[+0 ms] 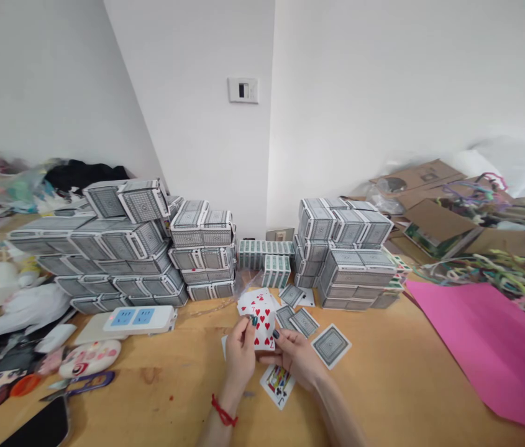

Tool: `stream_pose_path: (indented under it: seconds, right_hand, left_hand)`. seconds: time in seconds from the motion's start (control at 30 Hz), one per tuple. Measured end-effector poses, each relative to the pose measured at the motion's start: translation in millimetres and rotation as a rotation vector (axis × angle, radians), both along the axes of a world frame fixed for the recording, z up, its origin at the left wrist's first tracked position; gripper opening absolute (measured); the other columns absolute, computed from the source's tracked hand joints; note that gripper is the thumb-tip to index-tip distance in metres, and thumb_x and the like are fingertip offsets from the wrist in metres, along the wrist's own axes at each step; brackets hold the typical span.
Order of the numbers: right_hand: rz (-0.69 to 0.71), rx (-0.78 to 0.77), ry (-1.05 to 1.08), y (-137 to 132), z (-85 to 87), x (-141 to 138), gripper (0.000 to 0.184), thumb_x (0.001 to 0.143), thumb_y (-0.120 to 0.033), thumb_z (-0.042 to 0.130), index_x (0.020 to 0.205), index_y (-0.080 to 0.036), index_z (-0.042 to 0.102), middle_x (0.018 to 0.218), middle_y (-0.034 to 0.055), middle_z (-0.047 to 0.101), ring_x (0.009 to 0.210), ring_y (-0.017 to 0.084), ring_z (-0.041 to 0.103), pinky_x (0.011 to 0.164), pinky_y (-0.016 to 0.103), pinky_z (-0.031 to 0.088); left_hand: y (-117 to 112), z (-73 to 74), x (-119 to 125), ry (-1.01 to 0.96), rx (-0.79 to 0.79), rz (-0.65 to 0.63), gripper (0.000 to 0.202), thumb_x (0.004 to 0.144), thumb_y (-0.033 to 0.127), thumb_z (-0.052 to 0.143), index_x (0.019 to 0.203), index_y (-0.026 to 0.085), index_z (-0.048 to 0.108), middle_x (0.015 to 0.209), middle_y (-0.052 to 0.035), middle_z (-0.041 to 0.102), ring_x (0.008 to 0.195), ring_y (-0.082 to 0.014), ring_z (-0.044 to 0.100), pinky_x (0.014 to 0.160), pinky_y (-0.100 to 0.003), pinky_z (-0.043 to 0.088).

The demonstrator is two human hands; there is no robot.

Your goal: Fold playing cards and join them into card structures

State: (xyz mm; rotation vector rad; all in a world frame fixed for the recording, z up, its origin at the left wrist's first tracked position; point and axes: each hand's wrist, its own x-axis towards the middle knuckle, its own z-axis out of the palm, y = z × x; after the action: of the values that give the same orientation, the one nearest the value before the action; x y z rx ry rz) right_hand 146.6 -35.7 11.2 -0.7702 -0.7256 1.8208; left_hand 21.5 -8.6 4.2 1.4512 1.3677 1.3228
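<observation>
My left hand (240,349) pinches the seven of hearts playing card (264,326) between thumb and fingers, near its left edge. At the card's lower right corner, my right hand (296,354) is closed with its thumb on the edge; whether more cards lie behind is hidden. Loose playing cards surround the hands: face-up red cards (253,300) just beyond, face-down grey-backed cards (303,322) to the right, and a single face-down card (331,346) farther right. A jack of clubs (278,386) lies face up below my right hand.
Stacked grey card packs (122,248) stand at left, with more stacks (358,267) at right and green packs (277,270) between. A power strip (141,318), scissors (86,383) and a phone (41,428) lie left. Pink paper (486,347) and cardboard boxes (443,230) are right.
</observation>
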Motion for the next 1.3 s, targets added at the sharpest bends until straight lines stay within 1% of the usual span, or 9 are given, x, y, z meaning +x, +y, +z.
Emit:
stream_pose_path:
  seconds: [0.23,0.33,0.43,0.5,0.6,0.7,0.9,1.13,1.3]
  right_hand:
    - [-0.071,0.052,-0.208,1.9,-0.1,-0.1,0.034,0.065,-0.047,0.060,0.064,-0.012,0.058,0.061,0.0033,0.060,0.061,0.017,0.062,0.059,0.029,0.049]
    - [-0.134,0.105,-0.321,2.1,-0.2,-2.2,0.035,0.066,-0.048,0.057,0.060,-0.014,0.057,0.058,0.0004,0.058,0.056,0.014,0.059,0.058,0.027,0.048]
    - [-0.122,0.143,-0.384,1.2,-0.5,-5.9,0.035,0.066,-0.049,0.055,0.060,-0.014,0.056,0.057,-0.0007,0.057,0.054,0.013,0.057,0.058,0.027,0.048]
    - [-0.096,0.170,-0.409,0.1,-0.8,-9.4,0.036,0.067,-0.049,0.054,0.060,-0.014,0.055,0.054,-0.0013,0.055,0.052,0.012,0.056,0.058,0.027,0.048]
    - [-0.097,0.184,-0.447,-1.2,-2.2,-15.4,0.037,0.067,-0.050,0.053,0.054,-0.016,0.050,0.050,-0.0028,0.051,0.048,0.011,0.054,0.056,0.026,0.048]
    - [-0.139,0.176,-0.499,-2.1,-4.3,-20.2,0.038,0.067,-0.050,0.052,0.051,-0.017,0.044,0.048,-0.0037,0.047,0.046,0.010,0.051,0.054,0.026,0.047]
    - [-0.158,0.266,-0.611,-2.5,-7.5,-22.9,0.037,0.071,-0.048,0.047,0.051,-0.018,0.040,0.050,-0.0042,0.041,0.048,0.010,0.044,0.050,0.022,0.043]
    - [-0.204,0.406,-0.852,-3.7,-13.7,-21.3,0.040,0.075,-0.041,0.043,0.044,-0.018,0.033,0.047,-0.0060,0.025,0.045,0.007,0.024,0.042,0.019,0.025]
    - [-0.215,0.388,-0.858,-5.4,-12.5,-23.7,0.039,0.075,-0.041,0.042,0.045,-0.018,0.035,0.047,-0.0055,0.026,0.046,0.007,0.025,0.042,0.019,0.024]
  left_hand:
    - [-4.0,-0.3,-3.1,0.058,0.024,-0.080,0.024,0.076,0.031,0.041,0.057,0.017,0.043,0.055,0.0032,0.044,0.054,-0.0101,0.042,0.052,-0.019,0.036]
    - [-4.3,1.2,-5.2,0.032,0.015,-0.061,0.020,0.074,0.031,0.045,0.061,0.017,0.049,0.058,0.0023,0.048,0.057,-0.0109,0.045,0.055,-0.020,0.038]
    - [-3.7,6.3,-6.1,-0.190,-0.092,-0.087,0.019,0.070,0.031,0.050,0.081,0.017,0.056,0.070,-0.0006,0.059,0.063,-0.0127,0.052,0.059,-0.022,0.041]
    - [-3.4,10.3,-5.6,-0.384,-0.241,-0.192,0.030,0.068,0.033,0.054,0.091,0.015,0.056,0.078,-0.0042,0.063,0.064,-0.0141,0.056,0.058,-0.024,0.044]
    - [-3.5,14.5,-3.4,-0.540,-0.426,-0.299,0.039,0.058,0.031,0.065,0.090,0.011,0.059,0.078,-0.0096,0.065,0.063,-0.0167,0.059,0.053,-0.025,0.045]
    - [-3.5,14.6,0.0,-0.566,-0.482,-0.254,0.039,0.050,0.027,0.072,0.084,0.010,0.062,0.079,-0.0100,0.067,0.064,-0.0174,0.060,0.051,-0.023,0.046]
    - [-1.7,10.3,5.2,-0.648,-0.512,-0.139,0.026,0.050,0.024,0.071,0.070,0.010,0.064,0.067,-0.0078,0.068,0.060,-0.0181,0.062,0.053,-0.025,0.047]
    - [0.1,10.4,6.4,-0.763,-0.548,-0.098,0.017,0.048,0.022,0.069,0.059,0.010,0.062,0.053,-0.0045,0.064,0.054,-0.0190,0.061,0.050,-0.027,0.048]
    - [-0.2,8.1,10.6,-0.726,-0.539,-0.022,0.020,0.047,0.023,0.069,0.061,0.010,0.062,0.051,-0.0045,0.064,0.052,-0.0187,0.061,0.048,-0.027,0.047]
